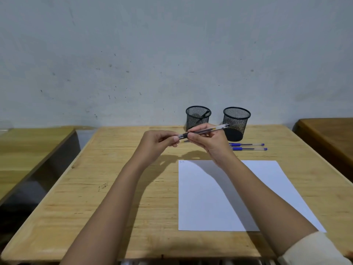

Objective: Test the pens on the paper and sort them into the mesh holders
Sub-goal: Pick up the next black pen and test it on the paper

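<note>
Both hands hold one black pen (pixel 209 129) in the air in front of the holders. My right hand (pixel 207 142) grips its clear barrel. My left hand (pixel 159 143) pinches the black cap end. Two black mesh holders stand at the back of the table: the left holder (pixel 196 119) has a dark pen leaning inside, the right holder (pixel 236 121) looks empty. Two blue pens (pixel 247 146) lie side by side on the table right of my right hand. A white sheet of paper (pixel 200 203) lies below, with a small scribble in its top left corner.
The wooden table (pixel 114 188) carries a small pen mark left of centre. Another pen's tip shows just under my hands. A second table (pixel 28 150) stands to the left, a darker one (pixel 328 134) to the right. A grey wall is right behind the holders.
</note>
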Action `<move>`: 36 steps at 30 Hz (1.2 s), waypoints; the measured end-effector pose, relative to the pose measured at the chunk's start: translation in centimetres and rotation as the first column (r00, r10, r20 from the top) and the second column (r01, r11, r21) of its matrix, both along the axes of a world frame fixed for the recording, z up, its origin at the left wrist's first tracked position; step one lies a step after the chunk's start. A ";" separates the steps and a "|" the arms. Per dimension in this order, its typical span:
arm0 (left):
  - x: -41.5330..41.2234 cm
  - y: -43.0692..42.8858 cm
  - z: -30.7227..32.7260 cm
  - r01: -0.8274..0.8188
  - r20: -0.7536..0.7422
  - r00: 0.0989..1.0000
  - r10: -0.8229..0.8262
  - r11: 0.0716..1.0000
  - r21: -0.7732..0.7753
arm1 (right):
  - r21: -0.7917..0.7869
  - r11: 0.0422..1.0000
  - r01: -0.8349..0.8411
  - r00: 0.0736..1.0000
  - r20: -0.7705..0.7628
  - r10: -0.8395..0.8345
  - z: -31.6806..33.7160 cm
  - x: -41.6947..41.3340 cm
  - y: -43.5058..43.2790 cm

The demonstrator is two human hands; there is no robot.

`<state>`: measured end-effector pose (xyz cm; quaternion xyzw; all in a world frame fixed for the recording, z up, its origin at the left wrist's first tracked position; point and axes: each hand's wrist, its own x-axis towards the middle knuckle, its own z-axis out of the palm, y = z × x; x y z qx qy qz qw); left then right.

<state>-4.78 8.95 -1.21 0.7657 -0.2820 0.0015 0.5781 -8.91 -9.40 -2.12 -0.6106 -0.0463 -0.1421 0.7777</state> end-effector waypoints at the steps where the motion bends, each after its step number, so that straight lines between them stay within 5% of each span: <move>1: -0.1 0.3 0.0 0.002 -0.006 1.000 -0.002 1.000 -0.003 | -0.001 1.000 -0.004 1.000 0.003 0.004 0.0 0.0 0.0; 7: -0.3 1.7 -0.8 -0.052 -0.036 0.998 0.053 0.998 0.037 | -0.086 0.995 0.059 0.998 -0.009 -0.060 -1.0 -0.1 0.1; 10: 0.7 7.4 -1.3 -0.348 -0.112 0.933 0.341 0.936 -0.050 | 0.136 0.946 0.295 0.956 -0.043 -0.292 -0.5 -1.2 -5.8; 13: 0.9 9.6 -2.4 -0.483 -0.150 0.869 0.472 0.875 -0.042 | 0.276 0.921 0.274 0.961 -0.040 -0.274 -0.2 -2.0 -8.4; 20: 1.3 3.4 -6.5 -0.323 0.033 0.946 0.323 0.926 0.194 | 0.172 0.975 0.139 0.984 -0.139 -0.116 -3.7 -0.8 -3.1; 26: 1.5 2.9 -7.3 -0.328 0.191 0.941 0.278 0.889 0.321 | 0.057 0.982 0.180 0.966 -0.198 -0.166 -4.1 -0.5 -0.5; 33: 0.4 2.5 -6.4 -0.324 0.209 0.942 0.263 0.876 0.358 | -0.009 0.967 0.255 0.935 -0.255 -0.249 -4.2 0.2 1.9; 36: -1.6 1.6 -6.1 -0.193 0.162 0.977 0.141 0.907 0.375 | -0.035 0.974 0.222 0.943 -0.245 -0.224 -4.6 0.5 2.2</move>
